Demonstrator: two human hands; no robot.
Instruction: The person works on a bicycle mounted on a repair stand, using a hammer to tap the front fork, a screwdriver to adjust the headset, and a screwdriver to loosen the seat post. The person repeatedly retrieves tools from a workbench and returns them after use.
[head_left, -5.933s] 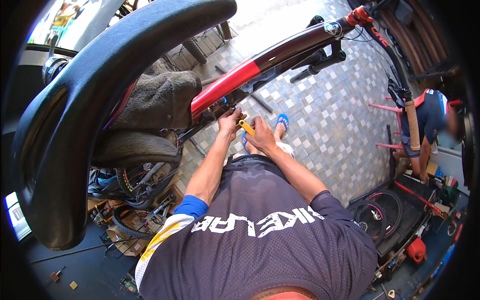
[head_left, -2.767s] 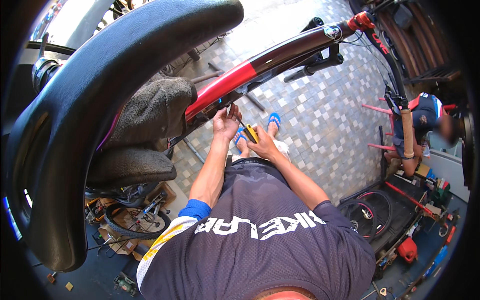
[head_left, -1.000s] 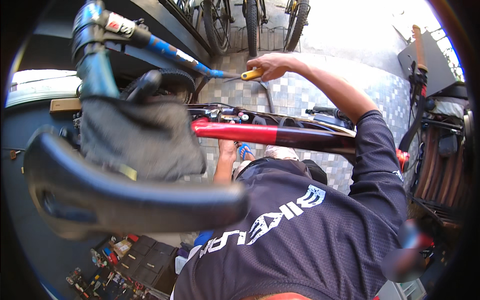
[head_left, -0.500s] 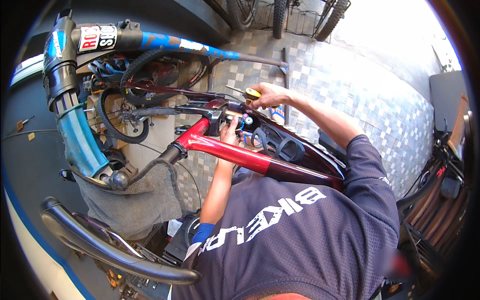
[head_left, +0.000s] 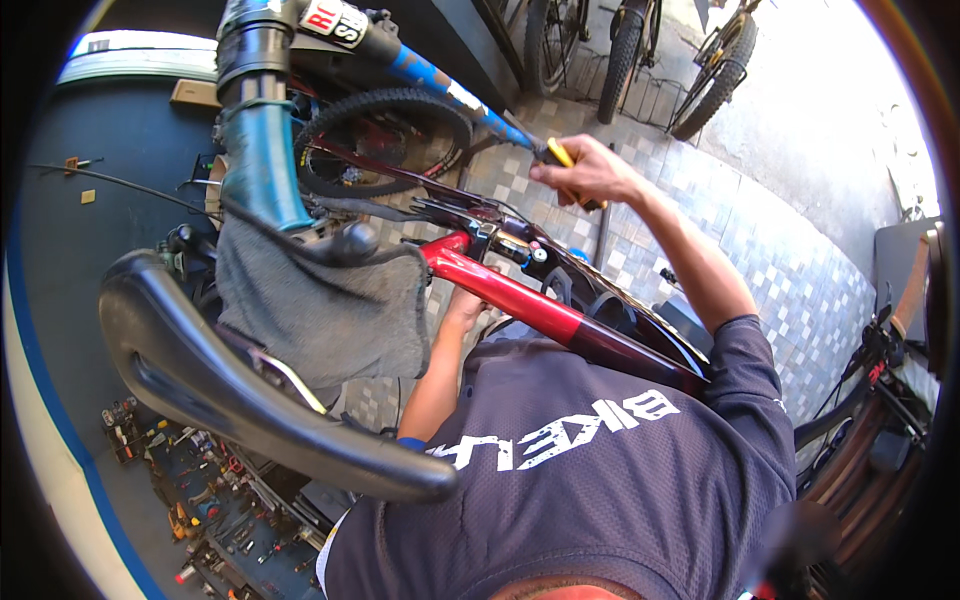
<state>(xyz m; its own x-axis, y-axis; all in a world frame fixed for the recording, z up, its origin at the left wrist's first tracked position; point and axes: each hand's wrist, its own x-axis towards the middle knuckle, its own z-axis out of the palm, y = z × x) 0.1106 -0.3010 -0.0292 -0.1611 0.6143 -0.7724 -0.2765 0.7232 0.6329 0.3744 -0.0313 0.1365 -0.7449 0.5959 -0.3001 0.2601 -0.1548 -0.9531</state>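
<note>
A glossy red bicycle frame (head_left: 500,292) lies across the view in front of me, darkening to maroon toward its right end. My right hand (head_left: 592,172) is raised beyond the frame, wrapped around a yellow-and-black handled tool (head_left: 563,153). The handle shows on both sides of the fist. My left hand (head_left: 467,308) is under the red tube, close to the frame's linkage. That tube hides its fingers, so their grip does not show. A rear shock (head_left: 515,250) sits inside the frame, just beyond the tube.
A clamp stand with a blue arm (head_left: 440,82) rises at upper left, a grey cloth (head_left: 325,300) draped beneath it. A black saddle (head_left: 270,400) is at near left. Loose tools (head_left: 215,510) lie at lower left. Several wheels, including a tyre (head_left: 610,85), are at the back.
My right hand has lifted away from the frame, up and to the right, with the tool. My left hand has shifted from beside the shock to under the tube. The view has turned.
</note>
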